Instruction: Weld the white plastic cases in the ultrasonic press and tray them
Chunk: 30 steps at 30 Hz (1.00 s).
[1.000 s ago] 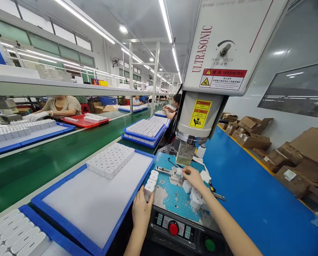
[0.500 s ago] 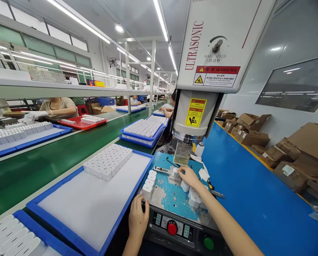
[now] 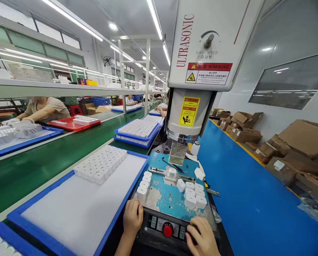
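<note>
My left hand (image 3: 132,215) rests with curled fingers at the left front corner of the ultrasonic machine (image 3: 201,76); what lies under the fingers is hidden. Over the right end of the front panel, my right hand (image 3: 203,236) is draped, thumb apart from the fingers, covering the green button. Between the hands sits a red button (image 3: 168,229). One white plastic housing (image 3: 172,172) stands in the metal fixture (image 3: 170,180), below the raised horn (image 3: 177,153). A short row of white housings (image 3: 142,193) stands on the left, and several more housings (image 3: 190,200) on the right.
Left of the machine, a blue-rimmed tray (image 3: 108,237) carries rows of white housings (image 3: 99,177). Black tweezers (image 3: 172,164) lie behind the fixture. Beyond is a green conveyor belt (image 3: 68,145), with a co-worker (image 3: 45,108) across it. Cardboard boxes (image 3: 284,170) line the right wall.
My right hand has let go of the housing in the fixture and come back to the front panel, over the green button. My left hand stays at the left corner, its fingers more curled.
</note>
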Each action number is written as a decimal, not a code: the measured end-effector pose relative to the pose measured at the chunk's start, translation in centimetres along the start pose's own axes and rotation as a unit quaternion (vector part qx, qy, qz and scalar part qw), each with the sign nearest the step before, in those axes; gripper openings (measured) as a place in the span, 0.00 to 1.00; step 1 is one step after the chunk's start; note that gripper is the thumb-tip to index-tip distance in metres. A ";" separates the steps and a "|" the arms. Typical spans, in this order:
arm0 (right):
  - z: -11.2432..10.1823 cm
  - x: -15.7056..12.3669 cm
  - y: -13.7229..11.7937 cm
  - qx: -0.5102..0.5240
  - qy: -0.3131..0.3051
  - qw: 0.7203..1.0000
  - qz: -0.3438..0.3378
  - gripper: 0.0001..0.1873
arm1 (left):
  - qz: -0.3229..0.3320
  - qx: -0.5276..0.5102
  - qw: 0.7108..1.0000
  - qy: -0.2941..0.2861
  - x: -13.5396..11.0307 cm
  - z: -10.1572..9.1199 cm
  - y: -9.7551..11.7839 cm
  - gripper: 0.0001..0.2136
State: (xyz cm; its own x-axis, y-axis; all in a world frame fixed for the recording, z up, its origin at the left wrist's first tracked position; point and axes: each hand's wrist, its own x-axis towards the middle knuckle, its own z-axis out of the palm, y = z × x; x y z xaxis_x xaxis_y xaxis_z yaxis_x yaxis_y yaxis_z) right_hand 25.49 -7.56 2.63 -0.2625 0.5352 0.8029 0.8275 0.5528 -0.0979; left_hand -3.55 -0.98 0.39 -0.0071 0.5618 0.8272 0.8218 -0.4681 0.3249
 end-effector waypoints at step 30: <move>3.1 12.3 3.6 -0.133 -0.239 0.948 0.164 0.07 | 0.118 -0.201 0.967 -0.101 0.1 -2.2 8.9 0.06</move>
State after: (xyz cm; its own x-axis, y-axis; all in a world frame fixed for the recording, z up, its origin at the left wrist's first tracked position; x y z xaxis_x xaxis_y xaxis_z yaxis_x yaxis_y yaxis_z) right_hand 23.69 3.05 10.33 -0.1117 0.9139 0.3903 0.9827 0.1600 -0.0934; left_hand 2.46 -6.60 4.36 0.2982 0.5100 0.8068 0.4991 -0.8038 0.3237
